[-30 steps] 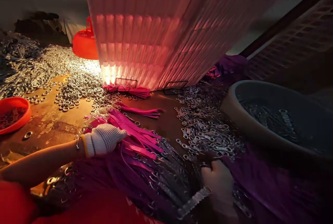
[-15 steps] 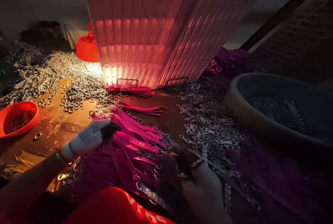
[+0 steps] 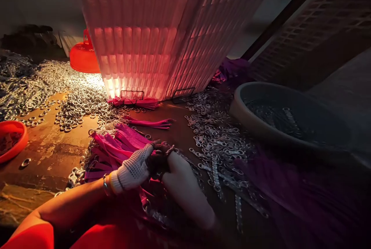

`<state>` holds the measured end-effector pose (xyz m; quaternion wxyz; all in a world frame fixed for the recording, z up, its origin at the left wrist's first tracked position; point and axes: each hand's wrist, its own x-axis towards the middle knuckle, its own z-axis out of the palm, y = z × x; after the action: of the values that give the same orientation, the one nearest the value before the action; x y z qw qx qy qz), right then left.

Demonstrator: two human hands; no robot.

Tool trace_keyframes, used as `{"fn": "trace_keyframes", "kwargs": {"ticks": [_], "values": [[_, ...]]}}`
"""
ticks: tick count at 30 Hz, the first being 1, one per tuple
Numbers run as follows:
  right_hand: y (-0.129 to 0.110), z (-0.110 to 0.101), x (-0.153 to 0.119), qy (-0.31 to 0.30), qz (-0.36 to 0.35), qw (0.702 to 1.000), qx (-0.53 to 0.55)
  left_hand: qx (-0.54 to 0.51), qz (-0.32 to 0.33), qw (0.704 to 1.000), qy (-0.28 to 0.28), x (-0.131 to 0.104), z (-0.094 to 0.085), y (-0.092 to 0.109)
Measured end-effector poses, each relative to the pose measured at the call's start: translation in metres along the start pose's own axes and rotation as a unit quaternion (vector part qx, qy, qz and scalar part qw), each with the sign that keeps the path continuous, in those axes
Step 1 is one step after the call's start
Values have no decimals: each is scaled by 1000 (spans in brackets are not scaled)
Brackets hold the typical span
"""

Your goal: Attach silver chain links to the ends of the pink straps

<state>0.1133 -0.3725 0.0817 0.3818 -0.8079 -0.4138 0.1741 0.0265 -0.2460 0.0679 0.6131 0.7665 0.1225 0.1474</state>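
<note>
My left hand (image 3: 135, 168), in a white dotted glove with dark fingertips, meets my right hand (image 3: 181, 171) over a pile of magenta straps (image 3: 116, 143). The fingers of both hands are closed and pressed together. Whatever lies between them is hidden in shadow. A small metal piece (image 3: 171, 149) shows by the right hand's dark fingers; I cannot tell whether it is held. Metal rings sit at the ends of many straps, and a silvery chain piece (image 3: 158, 215) hangs below my hands.
Loose metal rings (image 3: 82, 102) lie heaped under a red lamp (image 3: 84, 58) at the left. A red bowl (image 3: 21, 144) stands at the left edge. Ribbed translucent panels (image 3: 139, 48) rise behind. Metal clasps (image 3: 214, 137) spread beside a large grey basin (image 3: 236, 100) on the right.
My left hand has moved right, and my right hand has come left and up, so the two now meet. The whole view has shifted slightly to the right.
</note>
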Motion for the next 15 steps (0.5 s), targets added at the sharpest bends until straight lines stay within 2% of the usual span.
{"fn": "trace_keyframes", "kwargs": {"ticks": [3, 6, 10, 12, 13, 15], "values": [[2, 4, 0, 3, 0, 1000, -16, -42, -9, 999, -33, -1, -1, -11], [4, 3, 1, 2, 5, 1000, 4, -147, -73, 985, -58, -5, -3, -13], [8, 0, 3, 13, -17, 991, 132, -328, -161, 929, -51, -9, -4, -1], [7, 0, 3, 30, -26, 985, 170, -383, -181, 905, -45, -10, -4, 6], [6, -1, 2, 39, -27, 984, 172, -393, -183, 900, -45, -10, -3, 8], [4, -2, 2, 56, -25, 986, 158, -376, -172, 909, -45, -10, -2, 10]]}}
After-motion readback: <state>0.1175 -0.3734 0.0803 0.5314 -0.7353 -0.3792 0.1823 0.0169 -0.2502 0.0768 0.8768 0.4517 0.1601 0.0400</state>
